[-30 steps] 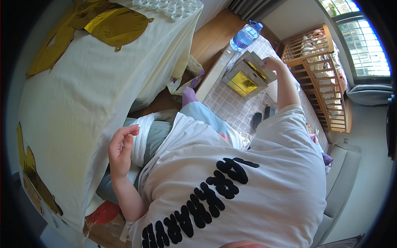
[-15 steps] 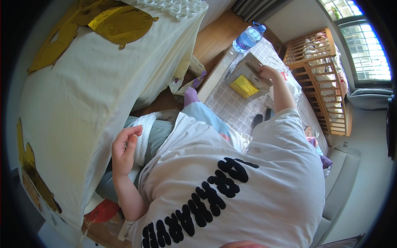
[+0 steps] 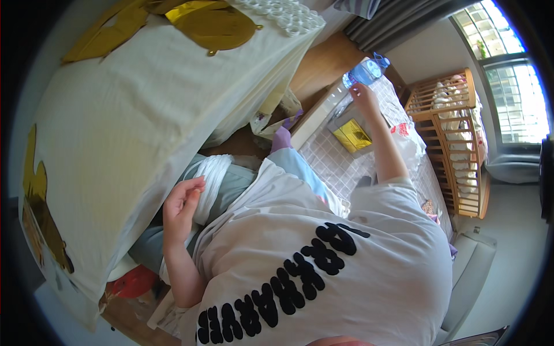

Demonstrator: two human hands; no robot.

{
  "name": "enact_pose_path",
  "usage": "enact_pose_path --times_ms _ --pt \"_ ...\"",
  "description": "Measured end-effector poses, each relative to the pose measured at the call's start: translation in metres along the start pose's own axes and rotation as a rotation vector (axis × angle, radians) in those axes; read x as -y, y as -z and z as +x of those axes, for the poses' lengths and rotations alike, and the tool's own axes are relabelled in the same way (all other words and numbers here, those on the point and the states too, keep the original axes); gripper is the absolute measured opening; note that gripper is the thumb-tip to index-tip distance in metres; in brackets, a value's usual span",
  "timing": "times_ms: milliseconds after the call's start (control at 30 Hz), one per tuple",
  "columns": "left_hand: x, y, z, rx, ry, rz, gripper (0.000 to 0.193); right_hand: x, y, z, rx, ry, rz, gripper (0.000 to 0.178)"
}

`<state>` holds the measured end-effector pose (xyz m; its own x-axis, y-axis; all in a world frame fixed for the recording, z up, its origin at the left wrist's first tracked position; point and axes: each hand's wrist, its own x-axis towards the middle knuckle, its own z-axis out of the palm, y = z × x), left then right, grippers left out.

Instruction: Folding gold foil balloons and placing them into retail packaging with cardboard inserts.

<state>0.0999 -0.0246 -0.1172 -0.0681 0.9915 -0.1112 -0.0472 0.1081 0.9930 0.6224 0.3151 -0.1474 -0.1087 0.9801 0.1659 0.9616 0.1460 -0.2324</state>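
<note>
My right hand (image 3: 365,101) reaches out over the bed, its fingers loosely bent and holding nothing visible. It is just short of a large clear-blue water bottle (image 3: 367,72). Beneath my right wrist lies a shallow grey-brown box (image 3: 362,151) with a shiny yellow foil piece (image 3: 352,135) in it. My left hand (image 3: 182,209) hovers above my lap, palm turned inward, fingers slightly curled and apart with nothing in them. Beside its fingertips, a bundle of white strips or cord (image 3: 211,185) drapes across my thigh.
A cream-covered table (image 3: 133,115) fills the left, bearing gold foil balloons (image 3: 216,26) and several white rings (image 3: 283,16). White plastic bags (image 3: 407,141) and a dark object (image 3: 363,181) lie on the checked bed (image 3: 329,153). A wooden crib (image 3: 447,135) stands beyond.
My right hand has let go of the box and moved toward the bottle. The box now lies lower and flatter. My left hand keeps its pose, while the whole view has shifted.
</note>
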Motion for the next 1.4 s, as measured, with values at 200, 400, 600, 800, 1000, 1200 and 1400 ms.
enact_pose_path --times_ms 200,400,600,800,1000,1200,1400 --pt "0.028 -0.036 -0.006 -0.044 0.019 -0.034 0.059 0.304 0.013 -0.121 1.191 0.324 1.115 0.033" --pt "0.064 -0.026 -0.055 -0.265 -0.222 -0.396 0.037 0.430 -0.006 -0.183 1.713 0.024 1.822 0.044" --pt "0.019 0.002 -0.158 -0.632 0.181 -0.350 0.021 0.490 -0.021 -0.242 1.718 0.564 1.400 0.043" --pt "0.038 0.014 -0.236 -0.769 0.208 -0.378 0.024 0.543 0.001 -0.271 1.565 1.220 0.766 0.057" --pt "0.056 0.039 -0.283 -0.631 0.270 -0.384 0.021 0.598 -0.013 -0.306 1.611 1.494 0.508 0.053" --pt "0.061 0.068 -0.311 -0.662 0.267 -0.243 0.024 0.622 -0.035 -0.332 1.536 1.614 0.303 0.023" --pt "0.104 0.092 -0.326 -0.807 0.018 -0.253 0.020 0.644 -0.036 -0.369 1.408 1.500 0.498 0.045"
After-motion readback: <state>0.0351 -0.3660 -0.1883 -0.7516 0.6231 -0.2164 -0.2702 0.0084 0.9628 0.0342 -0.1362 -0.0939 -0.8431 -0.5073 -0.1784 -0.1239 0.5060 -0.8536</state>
